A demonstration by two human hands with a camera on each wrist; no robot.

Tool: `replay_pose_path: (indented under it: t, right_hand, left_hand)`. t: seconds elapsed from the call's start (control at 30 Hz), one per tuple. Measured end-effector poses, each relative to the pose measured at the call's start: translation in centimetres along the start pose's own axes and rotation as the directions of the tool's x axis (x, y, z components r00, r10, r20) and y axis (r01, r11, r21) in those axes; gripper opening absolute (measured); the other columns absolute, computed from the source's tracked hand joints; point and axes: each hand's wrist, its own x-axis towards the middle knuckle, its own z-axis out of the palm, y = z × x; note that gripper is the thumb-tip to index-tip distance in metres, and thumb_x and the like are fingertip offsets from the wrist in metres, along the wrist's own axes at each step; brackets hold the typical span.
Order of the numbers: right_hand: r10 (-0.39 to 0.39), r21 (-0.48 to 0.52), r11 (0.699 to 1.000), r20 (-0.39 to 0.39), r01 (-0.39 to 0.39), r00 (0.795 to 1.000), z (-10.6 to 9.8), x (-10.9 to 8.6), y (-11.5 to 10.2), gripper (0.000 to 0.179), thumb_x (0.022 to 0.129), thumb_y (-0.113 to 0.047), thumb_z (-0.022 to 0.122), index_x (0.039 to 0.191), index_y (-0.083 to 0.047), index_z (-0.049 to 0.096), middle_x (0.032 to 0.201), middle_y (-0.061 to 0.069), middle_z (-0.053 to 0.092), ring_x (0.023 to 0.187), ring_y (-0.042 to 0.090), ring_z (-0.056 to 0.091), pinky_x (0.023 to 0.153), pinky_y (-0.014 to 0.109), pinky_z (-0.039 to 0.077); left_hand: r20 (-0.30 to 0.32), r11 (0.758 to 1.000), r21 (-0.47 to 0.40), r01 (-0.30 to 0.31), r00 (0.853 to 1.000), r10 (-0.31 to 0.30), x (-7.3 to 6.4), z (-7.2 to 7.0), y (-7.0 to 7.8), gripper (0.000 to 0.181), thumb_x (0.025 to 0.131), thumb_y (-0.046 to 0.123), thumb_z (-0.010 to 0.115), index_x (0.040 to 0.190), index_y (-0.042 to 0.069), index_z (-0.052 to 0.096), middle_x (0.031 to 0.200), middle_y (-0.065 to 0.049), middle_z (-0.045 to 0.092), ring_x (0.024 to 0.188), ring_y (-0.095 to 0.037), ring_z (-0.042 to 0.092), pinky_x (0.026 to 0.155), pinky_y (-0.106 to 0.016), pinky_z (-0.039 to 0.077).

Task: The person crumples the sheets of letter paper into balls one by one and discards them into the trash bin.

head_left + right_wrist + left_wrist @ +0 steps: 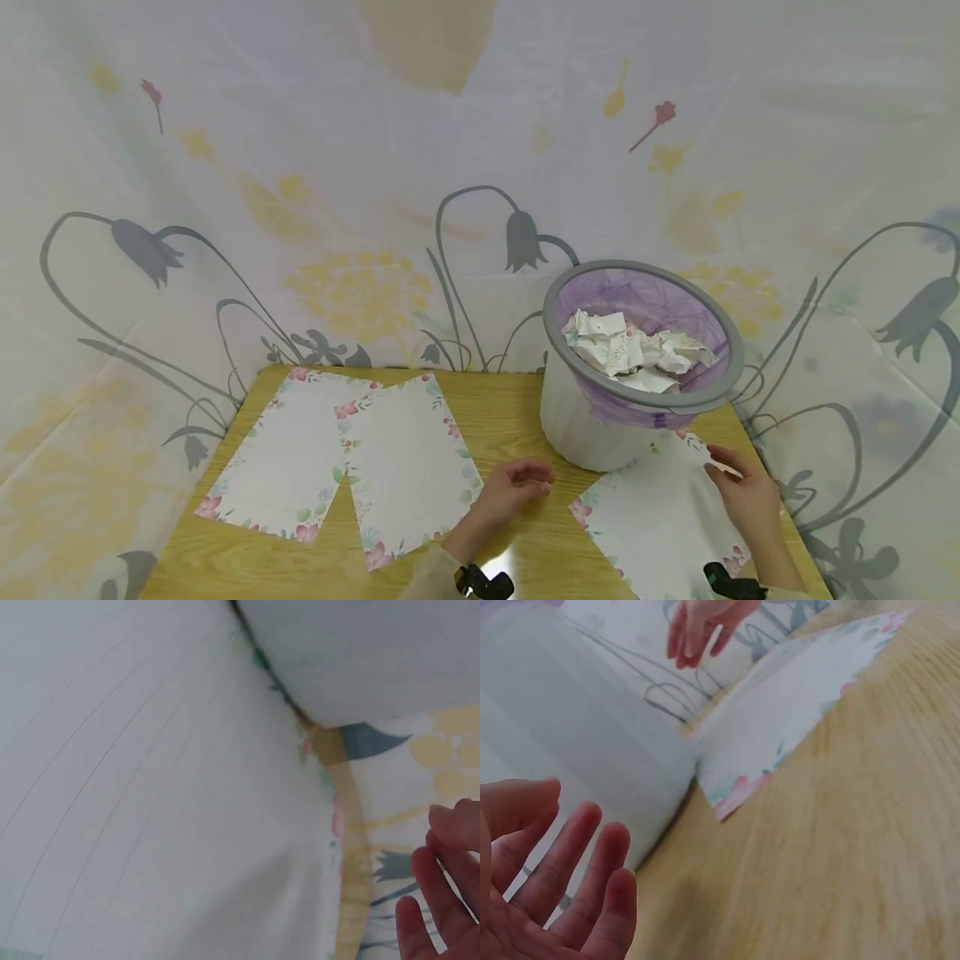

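Observation:
My left hand (510, 493) is over the table between two sheets of paper, its fingers loosely bent with nothing in them. In the left wrist view, those fingers (551, 889) show in front of the white bin. My right hand (746, 493) hovers at the right edge of a flower-bordered sheet of paper (660, 508), thumb and fingers apart. The left wrist view shows the right hand (709, 626) raised above that sheet. Faint ruled lines run across the paper (142, 780) in the right wrist view. The sheet's far corner lies beside the bin's base.
A white bin (577, 425) with a grey rim and purple liner holds crumpled paper (630, 346). Two more flower-bordered sheets lie on the left, one sheet (285, 458) partly under the other sheet (412, 467). Behind the wooden table (517, 400) hangs a flower-printed cloth (360, 167).

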Motion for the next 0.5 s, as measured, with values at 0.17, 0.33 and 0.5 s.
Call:
replay_pose_path:
  t: [0.17, 0.33, 0.5]
  right_hand:
    - [-0.009, -0.187, 0.981, 0.176, 0.042, 0.984, 0.0, -0.2, 2.6, 0.044, 0.085, -0.002, 0.074, 0.125, 0.009, 0.06, 0.134, 0.037, 0.049, 0.124, 0.056, 0.043, 0.097, 0.055, 0.043]
    - [0.06, -0.27, 0.962, 0.374, 0.047, 0.925, 0.2, -0.1, 3.7, 0.058, 0.083, -0.01, 0.076, 0.13, 0.013, 0.052, 0.139, 0.046, 0.033, 0.125, 0.065, 0.032, 0.099, 0.073, 0.03]
    - [0.044, -0.31, 0.947, 0.394, 0.087, 0.918, 0.8, -0.8, 3.8, 0.06, 0.078, -0.014, 0.082, 0.125, 0.014, 0.057, 0.135, 0.049, 0.036, 0.12, 0.067, 0.038, 0.097, 0.072, 0.035]
  left_hand:
    - [-0.028, 0.995, -0.035, 0.094, 0.995, -0.095, -0.6, 0.4, -0.8, 0.031, 0.09, -0.001, 0.068, 0.12, -0.01, 0.064, 0.112, -0.021, 0.069, 0.1, -0.023, 0.068, 0.083, -0.029, 0.054]
    - [-0.004, 0.987, -0.061, 0.148, 0.989, -0.148, -0.8, 0.3, -1.6, 0.033, 0.092, 0.001, 0.068, 0.123, -0.008, 0.063, 0.117, -0.022, 0.067, 0.098, -0.02, 0.068, 0.082, -0.037, 0.056]
    - [0.005, 0.984, -0.095, 0.148, 0.989, -0.148, -0.7, 0.1, -2.1, 0.034, 0.092, 0.0, 0.067, 0.124, -0.011, 0.061, 0.118, -0.026, 0.066, 0.094, -0.016, 0.068, 0.076, -0.031, 0.056]
